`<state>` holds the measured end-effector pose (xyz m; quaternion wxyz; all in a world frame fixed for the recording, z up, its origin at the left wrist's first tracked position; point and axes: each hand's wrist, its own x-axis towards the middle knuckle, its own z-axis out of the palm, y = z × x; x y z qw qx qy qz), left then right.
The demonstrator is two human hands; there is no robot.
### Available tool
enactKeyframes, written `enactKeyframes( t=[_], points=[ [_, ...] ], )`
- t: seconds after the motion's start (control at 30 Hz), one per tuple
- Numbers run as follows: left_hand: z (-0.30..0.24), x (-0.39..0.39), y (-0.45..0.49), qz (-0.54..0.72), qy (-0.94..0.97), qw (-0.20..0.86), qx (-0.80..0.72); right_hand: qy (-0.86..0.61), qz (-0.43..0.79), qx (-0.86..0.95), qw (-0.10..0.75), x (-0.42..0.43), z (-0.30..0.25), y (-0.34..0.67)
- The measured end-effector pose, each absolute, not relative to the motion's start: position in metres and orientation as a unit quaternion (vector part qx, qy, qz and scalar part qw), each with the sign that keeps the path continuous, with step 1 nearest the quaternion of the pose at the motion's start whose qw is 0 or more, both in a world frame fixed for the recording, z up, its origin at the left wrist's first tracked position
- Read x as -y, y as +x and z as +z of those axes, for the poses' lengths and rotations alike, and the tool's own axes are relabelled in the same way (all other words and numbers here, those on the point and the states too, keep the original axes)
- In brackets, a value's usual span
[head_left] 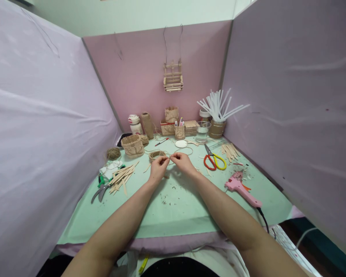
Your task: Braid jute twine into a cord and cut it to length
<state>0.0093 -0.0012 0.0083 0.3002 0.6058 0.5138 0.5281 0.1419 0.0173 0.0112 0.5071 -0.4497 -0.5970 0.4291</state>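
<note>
Both hands meet above the middle of the green cloth, fingertips nearly touching. My left hand [159, 168] is closed in a pinch, and my right hand [183, 163] pinches just beside it. Between them runs a thin strand of twine [189, 149], which loops out behind my right hand. The exact grip on the strand is too small to make out. Just behind my left hand lies a coil of brown twine [157, 154]. Red-and-yellow-handled scissors [215, 162] rest to the right of my right hand.
A pink glue gun [243, 189] with a black cord lies at right. Wooden sticks [122, 177] and pruning shears [99, 193] lie at left. Along the back stand a woven-look basket [132, 146], a water bowl [202, 132] and white glue sticks [218, 105]. A small stick swing [173, 80] hangs behind.
</note>
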Motion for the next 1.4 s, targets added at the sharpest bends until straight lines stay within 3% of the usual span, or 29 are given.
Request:
enactKeyframes(
  t=[0.27, 0.43, 0.83, 1.13, 1.4],
  points=[
    [0.010, 0.002, 0.010, 0.554, 0.585, 0.307, -0.507, -0.480, 0.319, 0.632, 0.518, -0.017, 0.009, 0.142],
    [0.008, -0.001, 0.010, 0.571, 0.557, 0.336, -0.501, -0.481, 0.370, 0.609, 0.511, -0.016, 0.010, 0.142],
    [0.014, -0.004, 0.010, 0.556, 0.400, 0.610, -0.400, -0.469, 0.478, 0.578, 0.466, -0.011, 0.019, 0.144],
    [0.001, -0.010, 0.010, 0.586, 0.469, 0.494, -0.438, -0.474, 0.265, 0.645, 0.538, -0.015, 0.012, 0.143],
    [-0.003, -0.011, 0.008, 0.603, 0.501, 0.418, -0.459, -0.447, 0.276, 0.659, 0.538, -0.010, 0.015, 0.142]
  ],
)
